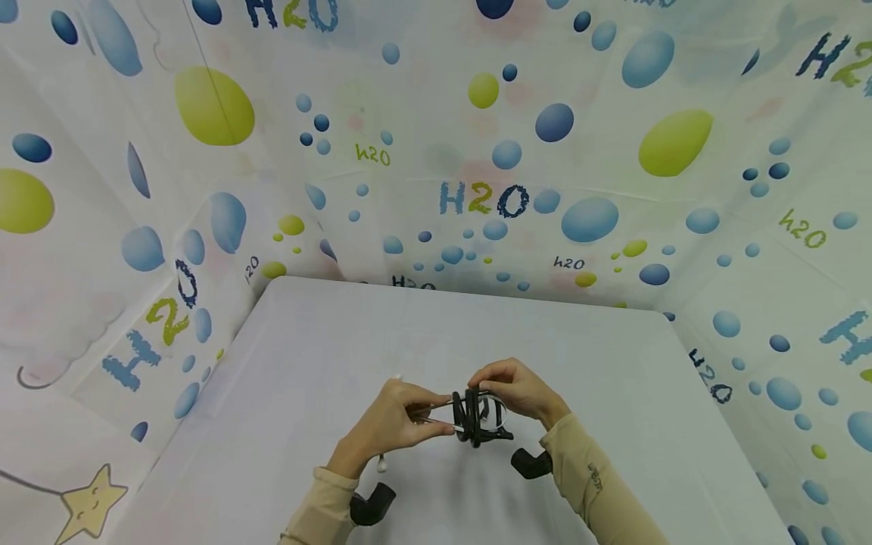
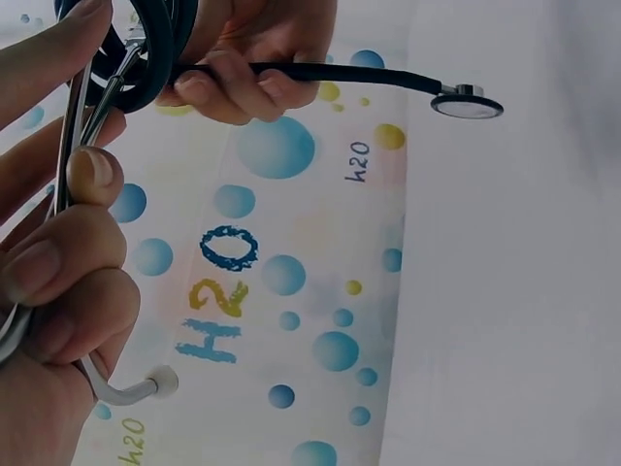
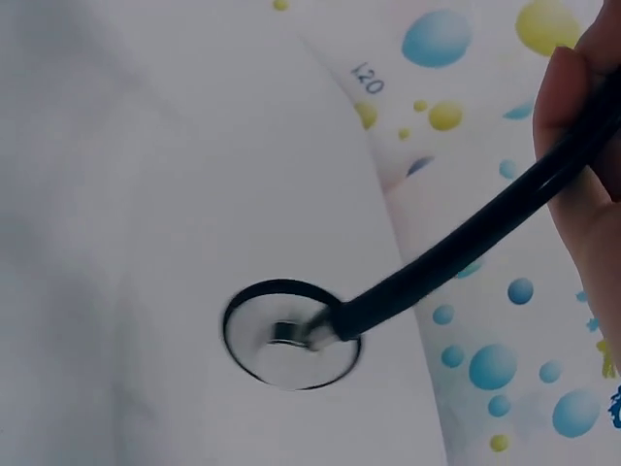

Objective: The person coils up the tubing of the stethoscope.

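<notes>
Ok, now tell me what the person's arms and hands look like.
The left hand and right hand are bare, without gloves. Both arms wear long beige sleeves; the right sleeve carries a small dark marking on the forearm, the left sleeve shows none. A black, angular fitting sits by the left cuff, another by the right.

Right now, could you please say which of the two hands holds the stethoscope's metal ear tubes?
The left hand: it grips the metal ear tubes, whereas the right hand holds black tubing leading to the chest piece.
</notes>
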Motion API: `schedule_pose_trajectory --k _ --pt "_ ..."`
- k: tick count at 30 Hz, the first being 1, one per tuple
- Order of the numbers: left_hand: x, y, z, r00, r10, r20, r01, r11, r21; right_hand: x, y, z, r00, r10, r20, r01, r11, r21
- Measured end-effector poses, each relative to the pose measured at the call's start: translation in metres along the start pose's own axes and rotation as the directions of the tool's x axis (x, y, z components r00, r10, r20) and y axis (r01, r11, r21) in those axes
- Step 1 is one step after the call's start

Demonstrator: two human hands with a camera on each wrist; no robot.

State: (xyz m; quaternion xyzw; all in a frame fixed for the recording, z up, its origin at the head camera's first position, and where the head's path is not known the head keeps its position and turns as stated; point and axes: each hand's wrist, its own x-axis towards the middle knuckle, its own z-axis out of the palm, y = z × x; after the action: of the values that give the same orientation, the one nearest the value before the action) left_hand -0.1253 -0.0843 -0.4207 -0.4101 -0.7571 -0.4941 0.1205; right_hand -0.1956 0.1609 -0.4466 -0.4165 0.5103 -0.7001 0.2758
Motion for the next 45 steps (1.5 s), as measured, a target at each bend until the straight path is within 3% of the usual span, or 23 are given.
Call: schedule_pose_trajectory --k 7,11,13,16,22,27,29,32,36,40,45 --pt "0.001 -0.001 -0.007 0.998 -0.016 -0.054 0.020 0.998 0.063 -0.009 0.010 0.006 0.982 0.060 -0.177 -0.067 0.997 -0.031" --pt "0.000 -0.005 -0.011 0.996 -0.008 -0.093 0.018 0.994 0.106 -0.010 0.016 0.014 0.933 0.093 -0.348 -0.166 0.968 -0.187" --pt "-0.001 -0.007 -0.014 0.992 -0.006 -0.127 0.022 0.992 0.125 -0.011 0.018 0.019 0.902 0.099 -0.419 -0.232 0.931 -0.280" --pt "-0.001 -0.009 -0.020 0.986 -0.006 -0.169 0.030 0.990 0.139 -0.014 0.019 0.025 0.882 0.091 -0.463 -0.297 0.869 -0.395" --pt "-0.001 -0.009 -0.030 0.981 -0.049 -0.188 0.082 0.982 0.173 -0.016 0.005 0.043 0.870 0.034 -0.492 -0.339 0.767 -0.546" --pt "0.000 -0.011 -0.031 0.967 -0.090 -0.237 0.154 0.951 0.270 -0.009 -0.022 0.070 0.861 -0.089 -0.500 -0.332 0.645 -0.688" --pt "0.001 -0.012 -0.030 0.961 -0.106 -0.255 0.183 0.935 0.303 -0.007 -0.029 0.077 0.863 -0.098 -0.495 -0.333 0.627 -0.704" --pt "0.002 -0.013 -0.029 0.956 -0.121 -0.269 0.210 0.920 0.332 -0.009 -0.032 0.079 0.880 -0.055 -0.471 -0.332 0.637 -0.695" --pt "0.002 -0.014 -0.026 0.952 -0.135 -0.273 0.227 0.913 0.338 -0.014 -0.035 0.072 0.921 0.016 -0.388 -0.299 0.667 -0.682" --pt "0.002 -0.015 -0.024 0.953 -0.162 -0.254 0.240 0.919 0.314 -0.016 -0.044 0.067 0.955 0.046 -0.294 -0.235 0.725 -0.647" --pt "0.004 -0.015 -0.023 0.960 -0.164 -0.225 0.232 0.919 0.318 -0.014 -0.050 0.064 0.978 0.062 -0.201 -0.169 0.802 -0.573"
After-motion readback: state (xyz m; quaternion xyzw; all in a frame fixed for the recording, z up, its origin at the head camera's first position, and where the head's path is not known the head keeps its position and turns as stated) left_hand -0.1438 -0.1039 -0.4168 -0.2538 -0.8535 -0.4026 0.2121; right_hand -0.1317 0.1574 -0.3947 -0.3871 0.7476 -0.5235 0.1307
